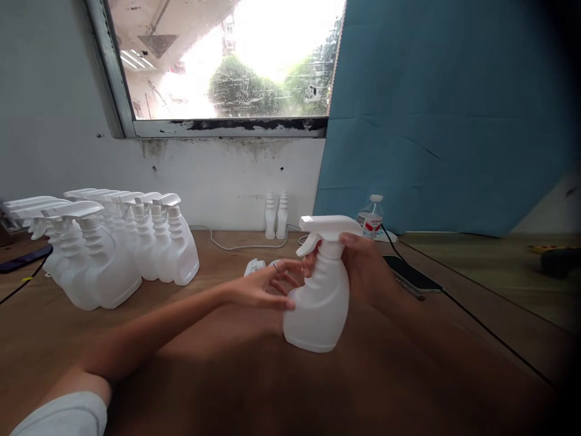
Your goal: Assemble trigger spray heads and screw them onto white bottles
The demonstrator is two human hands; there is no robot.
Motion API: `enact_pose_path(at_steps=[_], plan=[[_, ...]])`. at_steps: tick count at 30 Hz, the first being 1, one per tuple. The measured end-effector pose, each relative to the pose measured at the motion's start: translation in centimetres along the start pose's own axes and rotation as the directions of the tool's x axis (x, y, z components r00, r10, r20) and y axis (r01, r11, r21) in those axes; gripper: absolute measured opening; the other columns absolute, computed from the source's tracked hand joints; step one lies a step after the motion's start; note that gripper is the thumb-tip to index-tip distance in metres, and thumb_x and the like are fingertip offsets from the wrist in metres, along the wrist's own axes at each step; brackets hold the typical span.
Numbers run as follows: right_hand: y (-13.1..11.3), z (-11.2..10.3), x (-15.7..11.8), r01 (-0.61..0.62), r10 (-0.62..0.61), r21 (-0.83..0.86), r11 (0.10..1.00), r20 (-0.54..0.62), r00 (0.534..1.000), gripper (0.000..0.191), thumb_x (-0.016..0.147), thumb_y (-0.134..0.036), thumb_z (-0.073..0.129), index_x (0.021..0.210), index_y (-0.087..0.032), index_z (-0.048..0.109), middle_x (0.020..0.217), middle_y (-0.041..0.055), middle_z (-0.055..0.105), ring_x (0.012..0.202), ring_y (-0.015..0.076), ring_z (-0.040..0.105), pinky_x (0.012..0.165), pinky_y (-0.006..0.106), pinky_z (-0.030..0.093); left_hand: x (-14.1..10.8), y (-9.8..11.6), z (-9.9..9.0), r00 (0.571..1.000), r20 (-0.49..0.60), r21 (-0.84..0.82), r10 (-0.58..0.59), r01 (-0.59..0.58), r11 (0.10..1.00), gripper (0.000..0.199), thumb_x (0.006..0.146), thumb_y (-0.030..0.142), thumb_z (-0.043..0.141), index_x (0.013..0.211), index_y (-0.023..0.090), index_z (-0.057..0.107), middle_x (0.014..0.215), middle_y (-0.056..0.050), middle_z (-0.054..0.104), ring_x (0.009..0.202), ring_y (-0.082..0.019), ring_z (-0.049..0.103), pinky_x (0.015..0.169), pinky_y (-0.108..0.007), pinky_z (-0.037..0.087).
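Note:
A white spray bottle (318,309) with its trigger head on stands nearly upright in front of me, the nozzle pointing left. My right hand (367,269) is closed around its neck from the right, the thumb just under the head. From the left my left hand (267,287) reaches to the bottle, fingers apart, its thumb at the bottle's left side. A ring shows on one finger. Behind my left hand lies a small white part (255,266), partly hidden.
Rows of white spray bottles (181,248) stand at the left beside a dark phone (25,259). Two slim white bottles (270,215) and a cable are by the wall. At the right are a clear labelled bottle (372,221) and another phone (413,274) on a black cable.

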State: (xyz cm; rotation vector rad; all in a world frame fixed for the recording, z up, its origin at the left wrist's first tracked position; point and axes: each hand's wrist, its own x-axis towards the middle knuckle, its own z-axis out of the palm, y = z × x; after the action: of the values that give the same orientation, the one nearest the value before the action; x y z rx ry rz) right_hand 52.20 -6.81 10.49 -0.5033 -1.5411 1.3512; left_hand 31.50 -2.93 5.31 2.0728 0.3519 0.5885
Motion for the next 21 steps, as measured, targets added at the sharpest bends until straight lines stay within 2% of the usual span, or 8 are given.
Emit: enact_pose_path(at_steps=[2, 4, 6, 9, 11, 14, 18, 21], plan=[[0.3, 0.2, 0.0, 0.008, -0.007, 0.051, 0.999, -0.015, 1.0, 0.033, 0.078, -0.049, 0.053, 0.079, -0.018, 0.063, 0.069, 0.0083, 0.066, 0.07, 0.0248, 0.064, 0.062, 0.037, 0.054, 0.9, 1.8, -2.6, 0.999, -0.005, -0.014, 0.04, -0.04, 0.999, 0.06, 0.081, 0.035, 0.065, 0.134, 0.027, 0.039, 0.128, -0.012, 0.052, 0.11, -0.023, 0.058, 0.085, -0.034, 0.052], [0.6, 0.2, 0.0, 0.005, -0.003, 0.086, 0.996, -0.018, 1.0, 0.03, 0.079, -0.047, 0.053, 0.08, -0.018, 0.062, 0.067, 0.0066, 0.064, 0.065, 0.0223, 0.062, 0.062, 0.036, 0.054, 2.0, 4.0, -4.6, 0.979, -0.139, 0.024, 0.148, -0.146, 0.989, 0.046, 0.084, 0.037, 0.062, 0.125, 0.024, 0.048, 0.122, -0.011, 0.056, 0.1, -0.02, 0.062, 0.079, -0.031, 0.054], [0.8, 0.0, 0.1, -0.003, 0.006, 0.106, 0.994, -0.022, 1.0, 0.031, 0.08, -0.047, 0.053, 0.081, -0.017, 0.06, 0.067, 0.0055, 0.062, 0.062, 0.0202, 0.06, 0.062, 0.035, 0.053, 3.0, 6.4, -5.4, 0.918, -0.296, 0.139, 0.264, -0.232, 0.963, 0.034, 0.087, 0.038, 0.056, 0.116, 0.021, 0.055, 0.113, -0.009, 0.06, 0.092, -0.017, 0.063, 0.074, -0.028, 0.054], [1.1, -0.2, 0.2, 0.008, -0.005, 0.102, 0.995, -0.021, 1.0, 0.034, 0.083, -0.049, 0.052, 0.081, -0.016, 0.06, 0.068, 0.005, 0.061, 0.062, 0.0187, 0.06, 0.067, 0.036, 0.054, 4.0, 9.5, -4.5, 0.862, -0.37, 0.32, 0.346, -0.232, 0.919, 0.031, 0.092, 0.041, 0.048, 0.11, 0.018, 0.059, 0.104, -0.007, 0.064, 0.086, -0.014, 0.063, 0.068, -0.024, 0.051], [1.2, -0.2, 0.2, 0.034, -0.034, 0.087, 0.996, -0.008, 0.999, 0.035, 0.084, -0.05, 0.05, 0.08, -0.016, 0.06, 0.068, 0.0047, 0.061, 0.062, 0.0181, 0.06, 0.072, 0.037, 0.054, 4.4, 10.8, -3.2, 0.864, -0.358, 0.422, 0.355, -0.189, 0.887, 0.032, 0.09, 0.042, 0.052, 0.108, 0.017, 0.063, 0.1, -0.006, 0.066, 0.084, -0.013, 0.063, 0.068, -0.023, 0.05], [1.2, -0.3, 0.0, 0.064, -0.065, 0.075, 0.995, 0.014, 0.998, 0.033, 0.085, -0.048, 0.051, 0.081, -0.017, 0.06, 0.069, 0.0048, 0.062, 0.065, 0.0187, 0.062, 0.073, 0.038, 0.054, 4.8, 11.2, -1.8, 0.88, -0.32, 0.525, 0.352, -0.145, 0.838, 0.029, 0.084, 0.038, 0.062, 0.104, 0.018, 0.067, 0.097, -0.005, 0.068, 0.085, -0.014, 0.063, 0.071, -0.024, 0.05], [1.2, -0.7, -0.3, 0.087, -0.096, 0.107, 0.99, 0.08, 0.992, 0.025, 0.076, -0.036, 0.061, 0.091, -0.016, 0.06, 0.08, 0.0065, 0.064, 0.069, 0.0209, 0.064, 0.064, 0.037, 0.054, 5.2, 10.4, -1.6, 0.895, -0.296, 0.442, 0.333, -0.18, 0.879, 0.019, 0.082, 0.031, 0.063, 0.092, 0.014, 0.066, 0.104, -0.008, 0.069, 0.083, -0.015, 0.064, 0.071, -0.025, 0.051], [1.4, -0.8, -0.4, 0.085, -0.09, 0.084, 0.993, 0.068, 0.994, 0.024, 0.074, -0.032, 0.065, 0.091, -0.015, 0.061, 0.08, 0.0066, 0.065, 0.068, 0.0203, 0.064, 0.062, 0.035, 0.054, 5.4, 10.0, -1.7, 0.895, -0.31, 0.366, 0.321, -0.199, 0.909, 0.017, 0.082, 0.029, 0.064, 0.087, 0.013, 0.064, 0.108, -0.009, 0.069, 0.089, -0.016, 0.065, 0.073, -0.026, 0.052]])
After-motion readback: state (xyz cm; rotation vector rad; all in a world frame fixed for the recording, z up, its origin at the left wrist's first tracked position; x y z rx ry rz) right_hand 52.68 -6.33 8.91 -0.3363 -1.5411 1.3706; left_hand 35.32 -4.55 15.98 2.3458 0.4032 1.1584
